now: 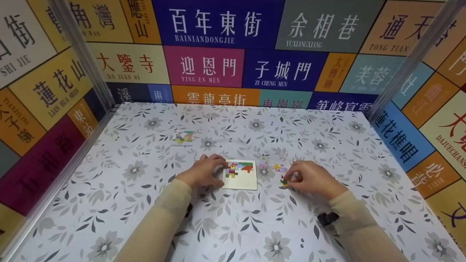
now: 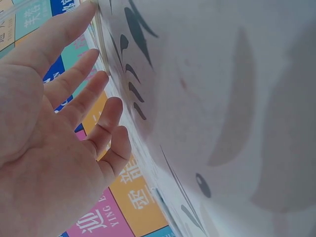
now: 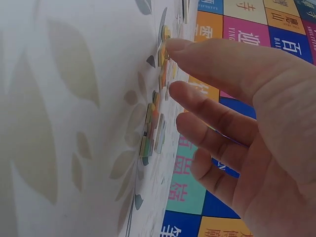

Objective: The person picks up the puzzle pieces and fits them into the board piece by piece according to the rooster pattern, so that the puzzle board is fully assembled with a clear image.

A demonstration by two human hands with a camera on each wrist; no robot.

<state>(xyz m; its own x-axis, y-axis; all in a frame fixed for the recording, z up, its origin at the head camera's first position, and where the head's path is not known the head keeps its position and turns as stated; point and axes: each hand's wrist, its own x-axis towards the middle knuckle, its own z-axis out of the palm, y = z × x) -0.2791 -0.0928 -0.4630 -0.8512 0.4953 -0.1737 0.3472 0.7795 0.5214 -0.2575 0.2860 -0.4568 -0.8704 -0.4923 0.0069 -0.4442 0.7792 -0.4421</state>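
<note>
A shallow white puzzle tray (image 1: 240, 182) lies in front of me in the head view, with colourful joined pieces along its top and left. My left hand (image 1: 204, 172) rests at the tray's left edge, thumb and fingers spread; the left wrist view shows this hand (image 2: 64, 108) with loosely bent fingers. To the right of the tray, my right hand (image 1: 309, 179) pinches a dark green and yellow puzzle piece (image 1: 283, 181) at the table surface. In the right wrist view its thumb (image 3: 180, 47) touches a piece there. More loose pieces (image 1: 278, 167) lie beside the fingertips.
A small picture card (image 1: 184, 137) lies on the far left of the table. The flower-patterned tablecloth (image 1: 233, 233) spreads all round. Panels with large characters (image 1: 218, 22) enclose the table at the back and both sides.
</note>
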